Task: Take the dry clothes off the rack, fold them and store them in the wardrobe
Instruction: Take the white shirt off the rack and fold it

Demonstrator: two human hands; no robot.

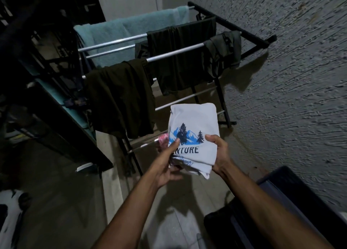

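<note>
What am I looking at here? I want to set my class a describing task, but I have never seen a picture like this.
This is one picture from a camera worn on a person's head, looking down at their own bare arms. There is no machine. The left hand and right hand hold a folded white T-shirt printed with trees and mountains, one hand gripping each side. Behind it stands a drying rack with a light blue towel and several dark garments hanging over its bars, beside a rough plastered wall.
</note>
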